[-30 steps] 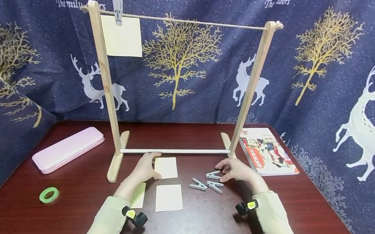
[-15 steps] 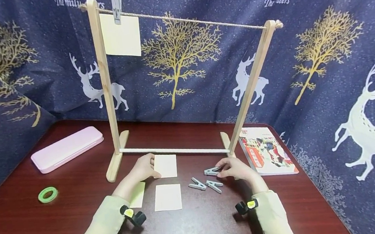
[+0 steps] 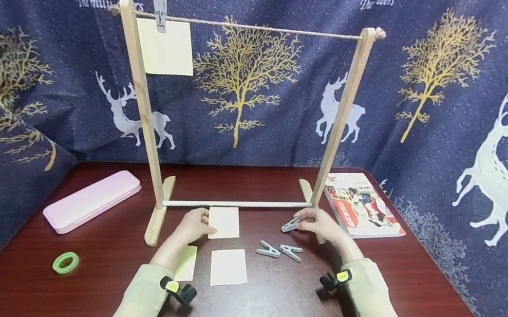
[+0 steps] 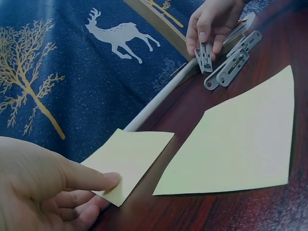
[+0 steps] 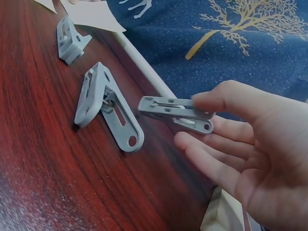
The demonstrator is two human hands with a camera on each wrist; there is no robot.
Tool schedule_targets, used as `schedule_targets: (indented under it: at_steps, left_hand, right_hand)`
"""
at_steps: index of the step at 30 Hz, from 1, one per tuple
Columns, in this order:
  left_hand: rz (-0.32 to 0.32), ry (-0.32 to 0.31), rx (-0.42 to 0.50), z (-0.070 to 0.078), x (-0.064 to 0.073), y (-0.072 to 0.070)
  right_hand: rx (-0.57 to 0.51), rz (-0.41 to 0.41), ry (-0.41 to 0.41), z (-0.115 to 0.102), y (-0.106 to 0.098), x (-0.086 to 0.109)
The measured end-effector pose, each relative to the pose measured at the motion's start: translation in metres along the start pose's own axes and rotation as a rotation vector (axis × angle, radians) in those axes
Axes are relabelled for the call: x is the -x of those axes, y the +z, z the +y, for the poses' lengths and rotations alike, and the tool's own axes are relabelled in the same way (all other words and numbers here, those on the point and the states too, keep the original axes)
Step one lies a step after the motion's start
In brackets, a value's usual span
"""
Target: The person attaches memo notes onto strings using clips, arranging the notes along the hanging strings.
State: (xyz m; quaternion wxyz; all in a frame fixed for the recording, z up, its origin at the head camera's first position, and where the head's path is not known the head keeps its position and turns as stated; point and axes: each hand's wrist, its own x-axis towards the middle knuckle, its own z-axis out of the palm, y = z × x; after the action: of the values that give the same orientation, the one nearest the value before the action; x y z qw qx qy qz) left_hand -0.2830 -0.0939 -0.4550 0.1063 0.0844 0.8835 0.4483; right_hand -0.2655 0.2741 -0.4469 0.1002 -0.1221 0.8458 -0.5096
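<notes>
My left hand (image 3: 190, 228) pinches a pale yellow paper square (image 3: 224, 222) by its left edge, thumb on top and fingers beneath in the left wrist view. My right hand (image 3: 322, 224) holds a grey clothespin (image 5: 175, 109) by its handle end, between thumb and fingers, just above the table. Two more clothespins lie to its left: one splayed grey clothespin (image 5: 109, 108) and a farther clothespin (image 5: 70, 41). Another paper square (image 3: 227, 267) lies in front of the pinched one. A third paper square (image 3: 187, 263) is partly hidden under my left forearm.
Behind my hands stands a wooden frame (image 3: 143, 113) with a cord (image 3: 259, 27) and white lower bar (image 3: 240, 205). A clothespin (image 3: 160, 13) holds a paper square (image 3: 167, 54) on the cord. Left are a pink case (image 3: 92, 200) and green ring (image 3: 65, 262); right, a book (image 3: 363, 206).
My right hand has taken hold of the farthest clothespin and lifted it slightly from the table. My left hand's paper square has risen and moved a little away from me.
</notes>
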Motion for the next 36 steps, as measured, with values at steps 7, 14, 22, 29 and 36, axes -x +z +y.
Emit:
schedule_targets:
  at_steps: [7,14,22,29,36]
  left_hand:
    - [0.013,-0.009,0.026,-0.001,0.000,-0.002]
    - [0.013,-0.005,0.124,-0.001,0.000,-0.003]
    - [0.002,-0.012,0.155,-0.006,-0.001,-0.005]
    - [-0.003,-0.020,0.167,-0.009,0.000,-0.005]
    - [0.007,-0.029,0.170,-0.010,0.000,-0.005]
  right_hand:
    - [-0.059,0.049,-0.008,0.005,-0.001,-0.001]
    - [-0.206,0.087,-0.044,0.003,0.001,-0.003]
    - [-0.238,0.201,0.044,-0.003,0.009,-0.003]
    - [-0.196,0.204,0.071,-0.004,0.013,-0.003]
    - [-0.212,0.219,0.067,-0.002,0.014,-0.005]
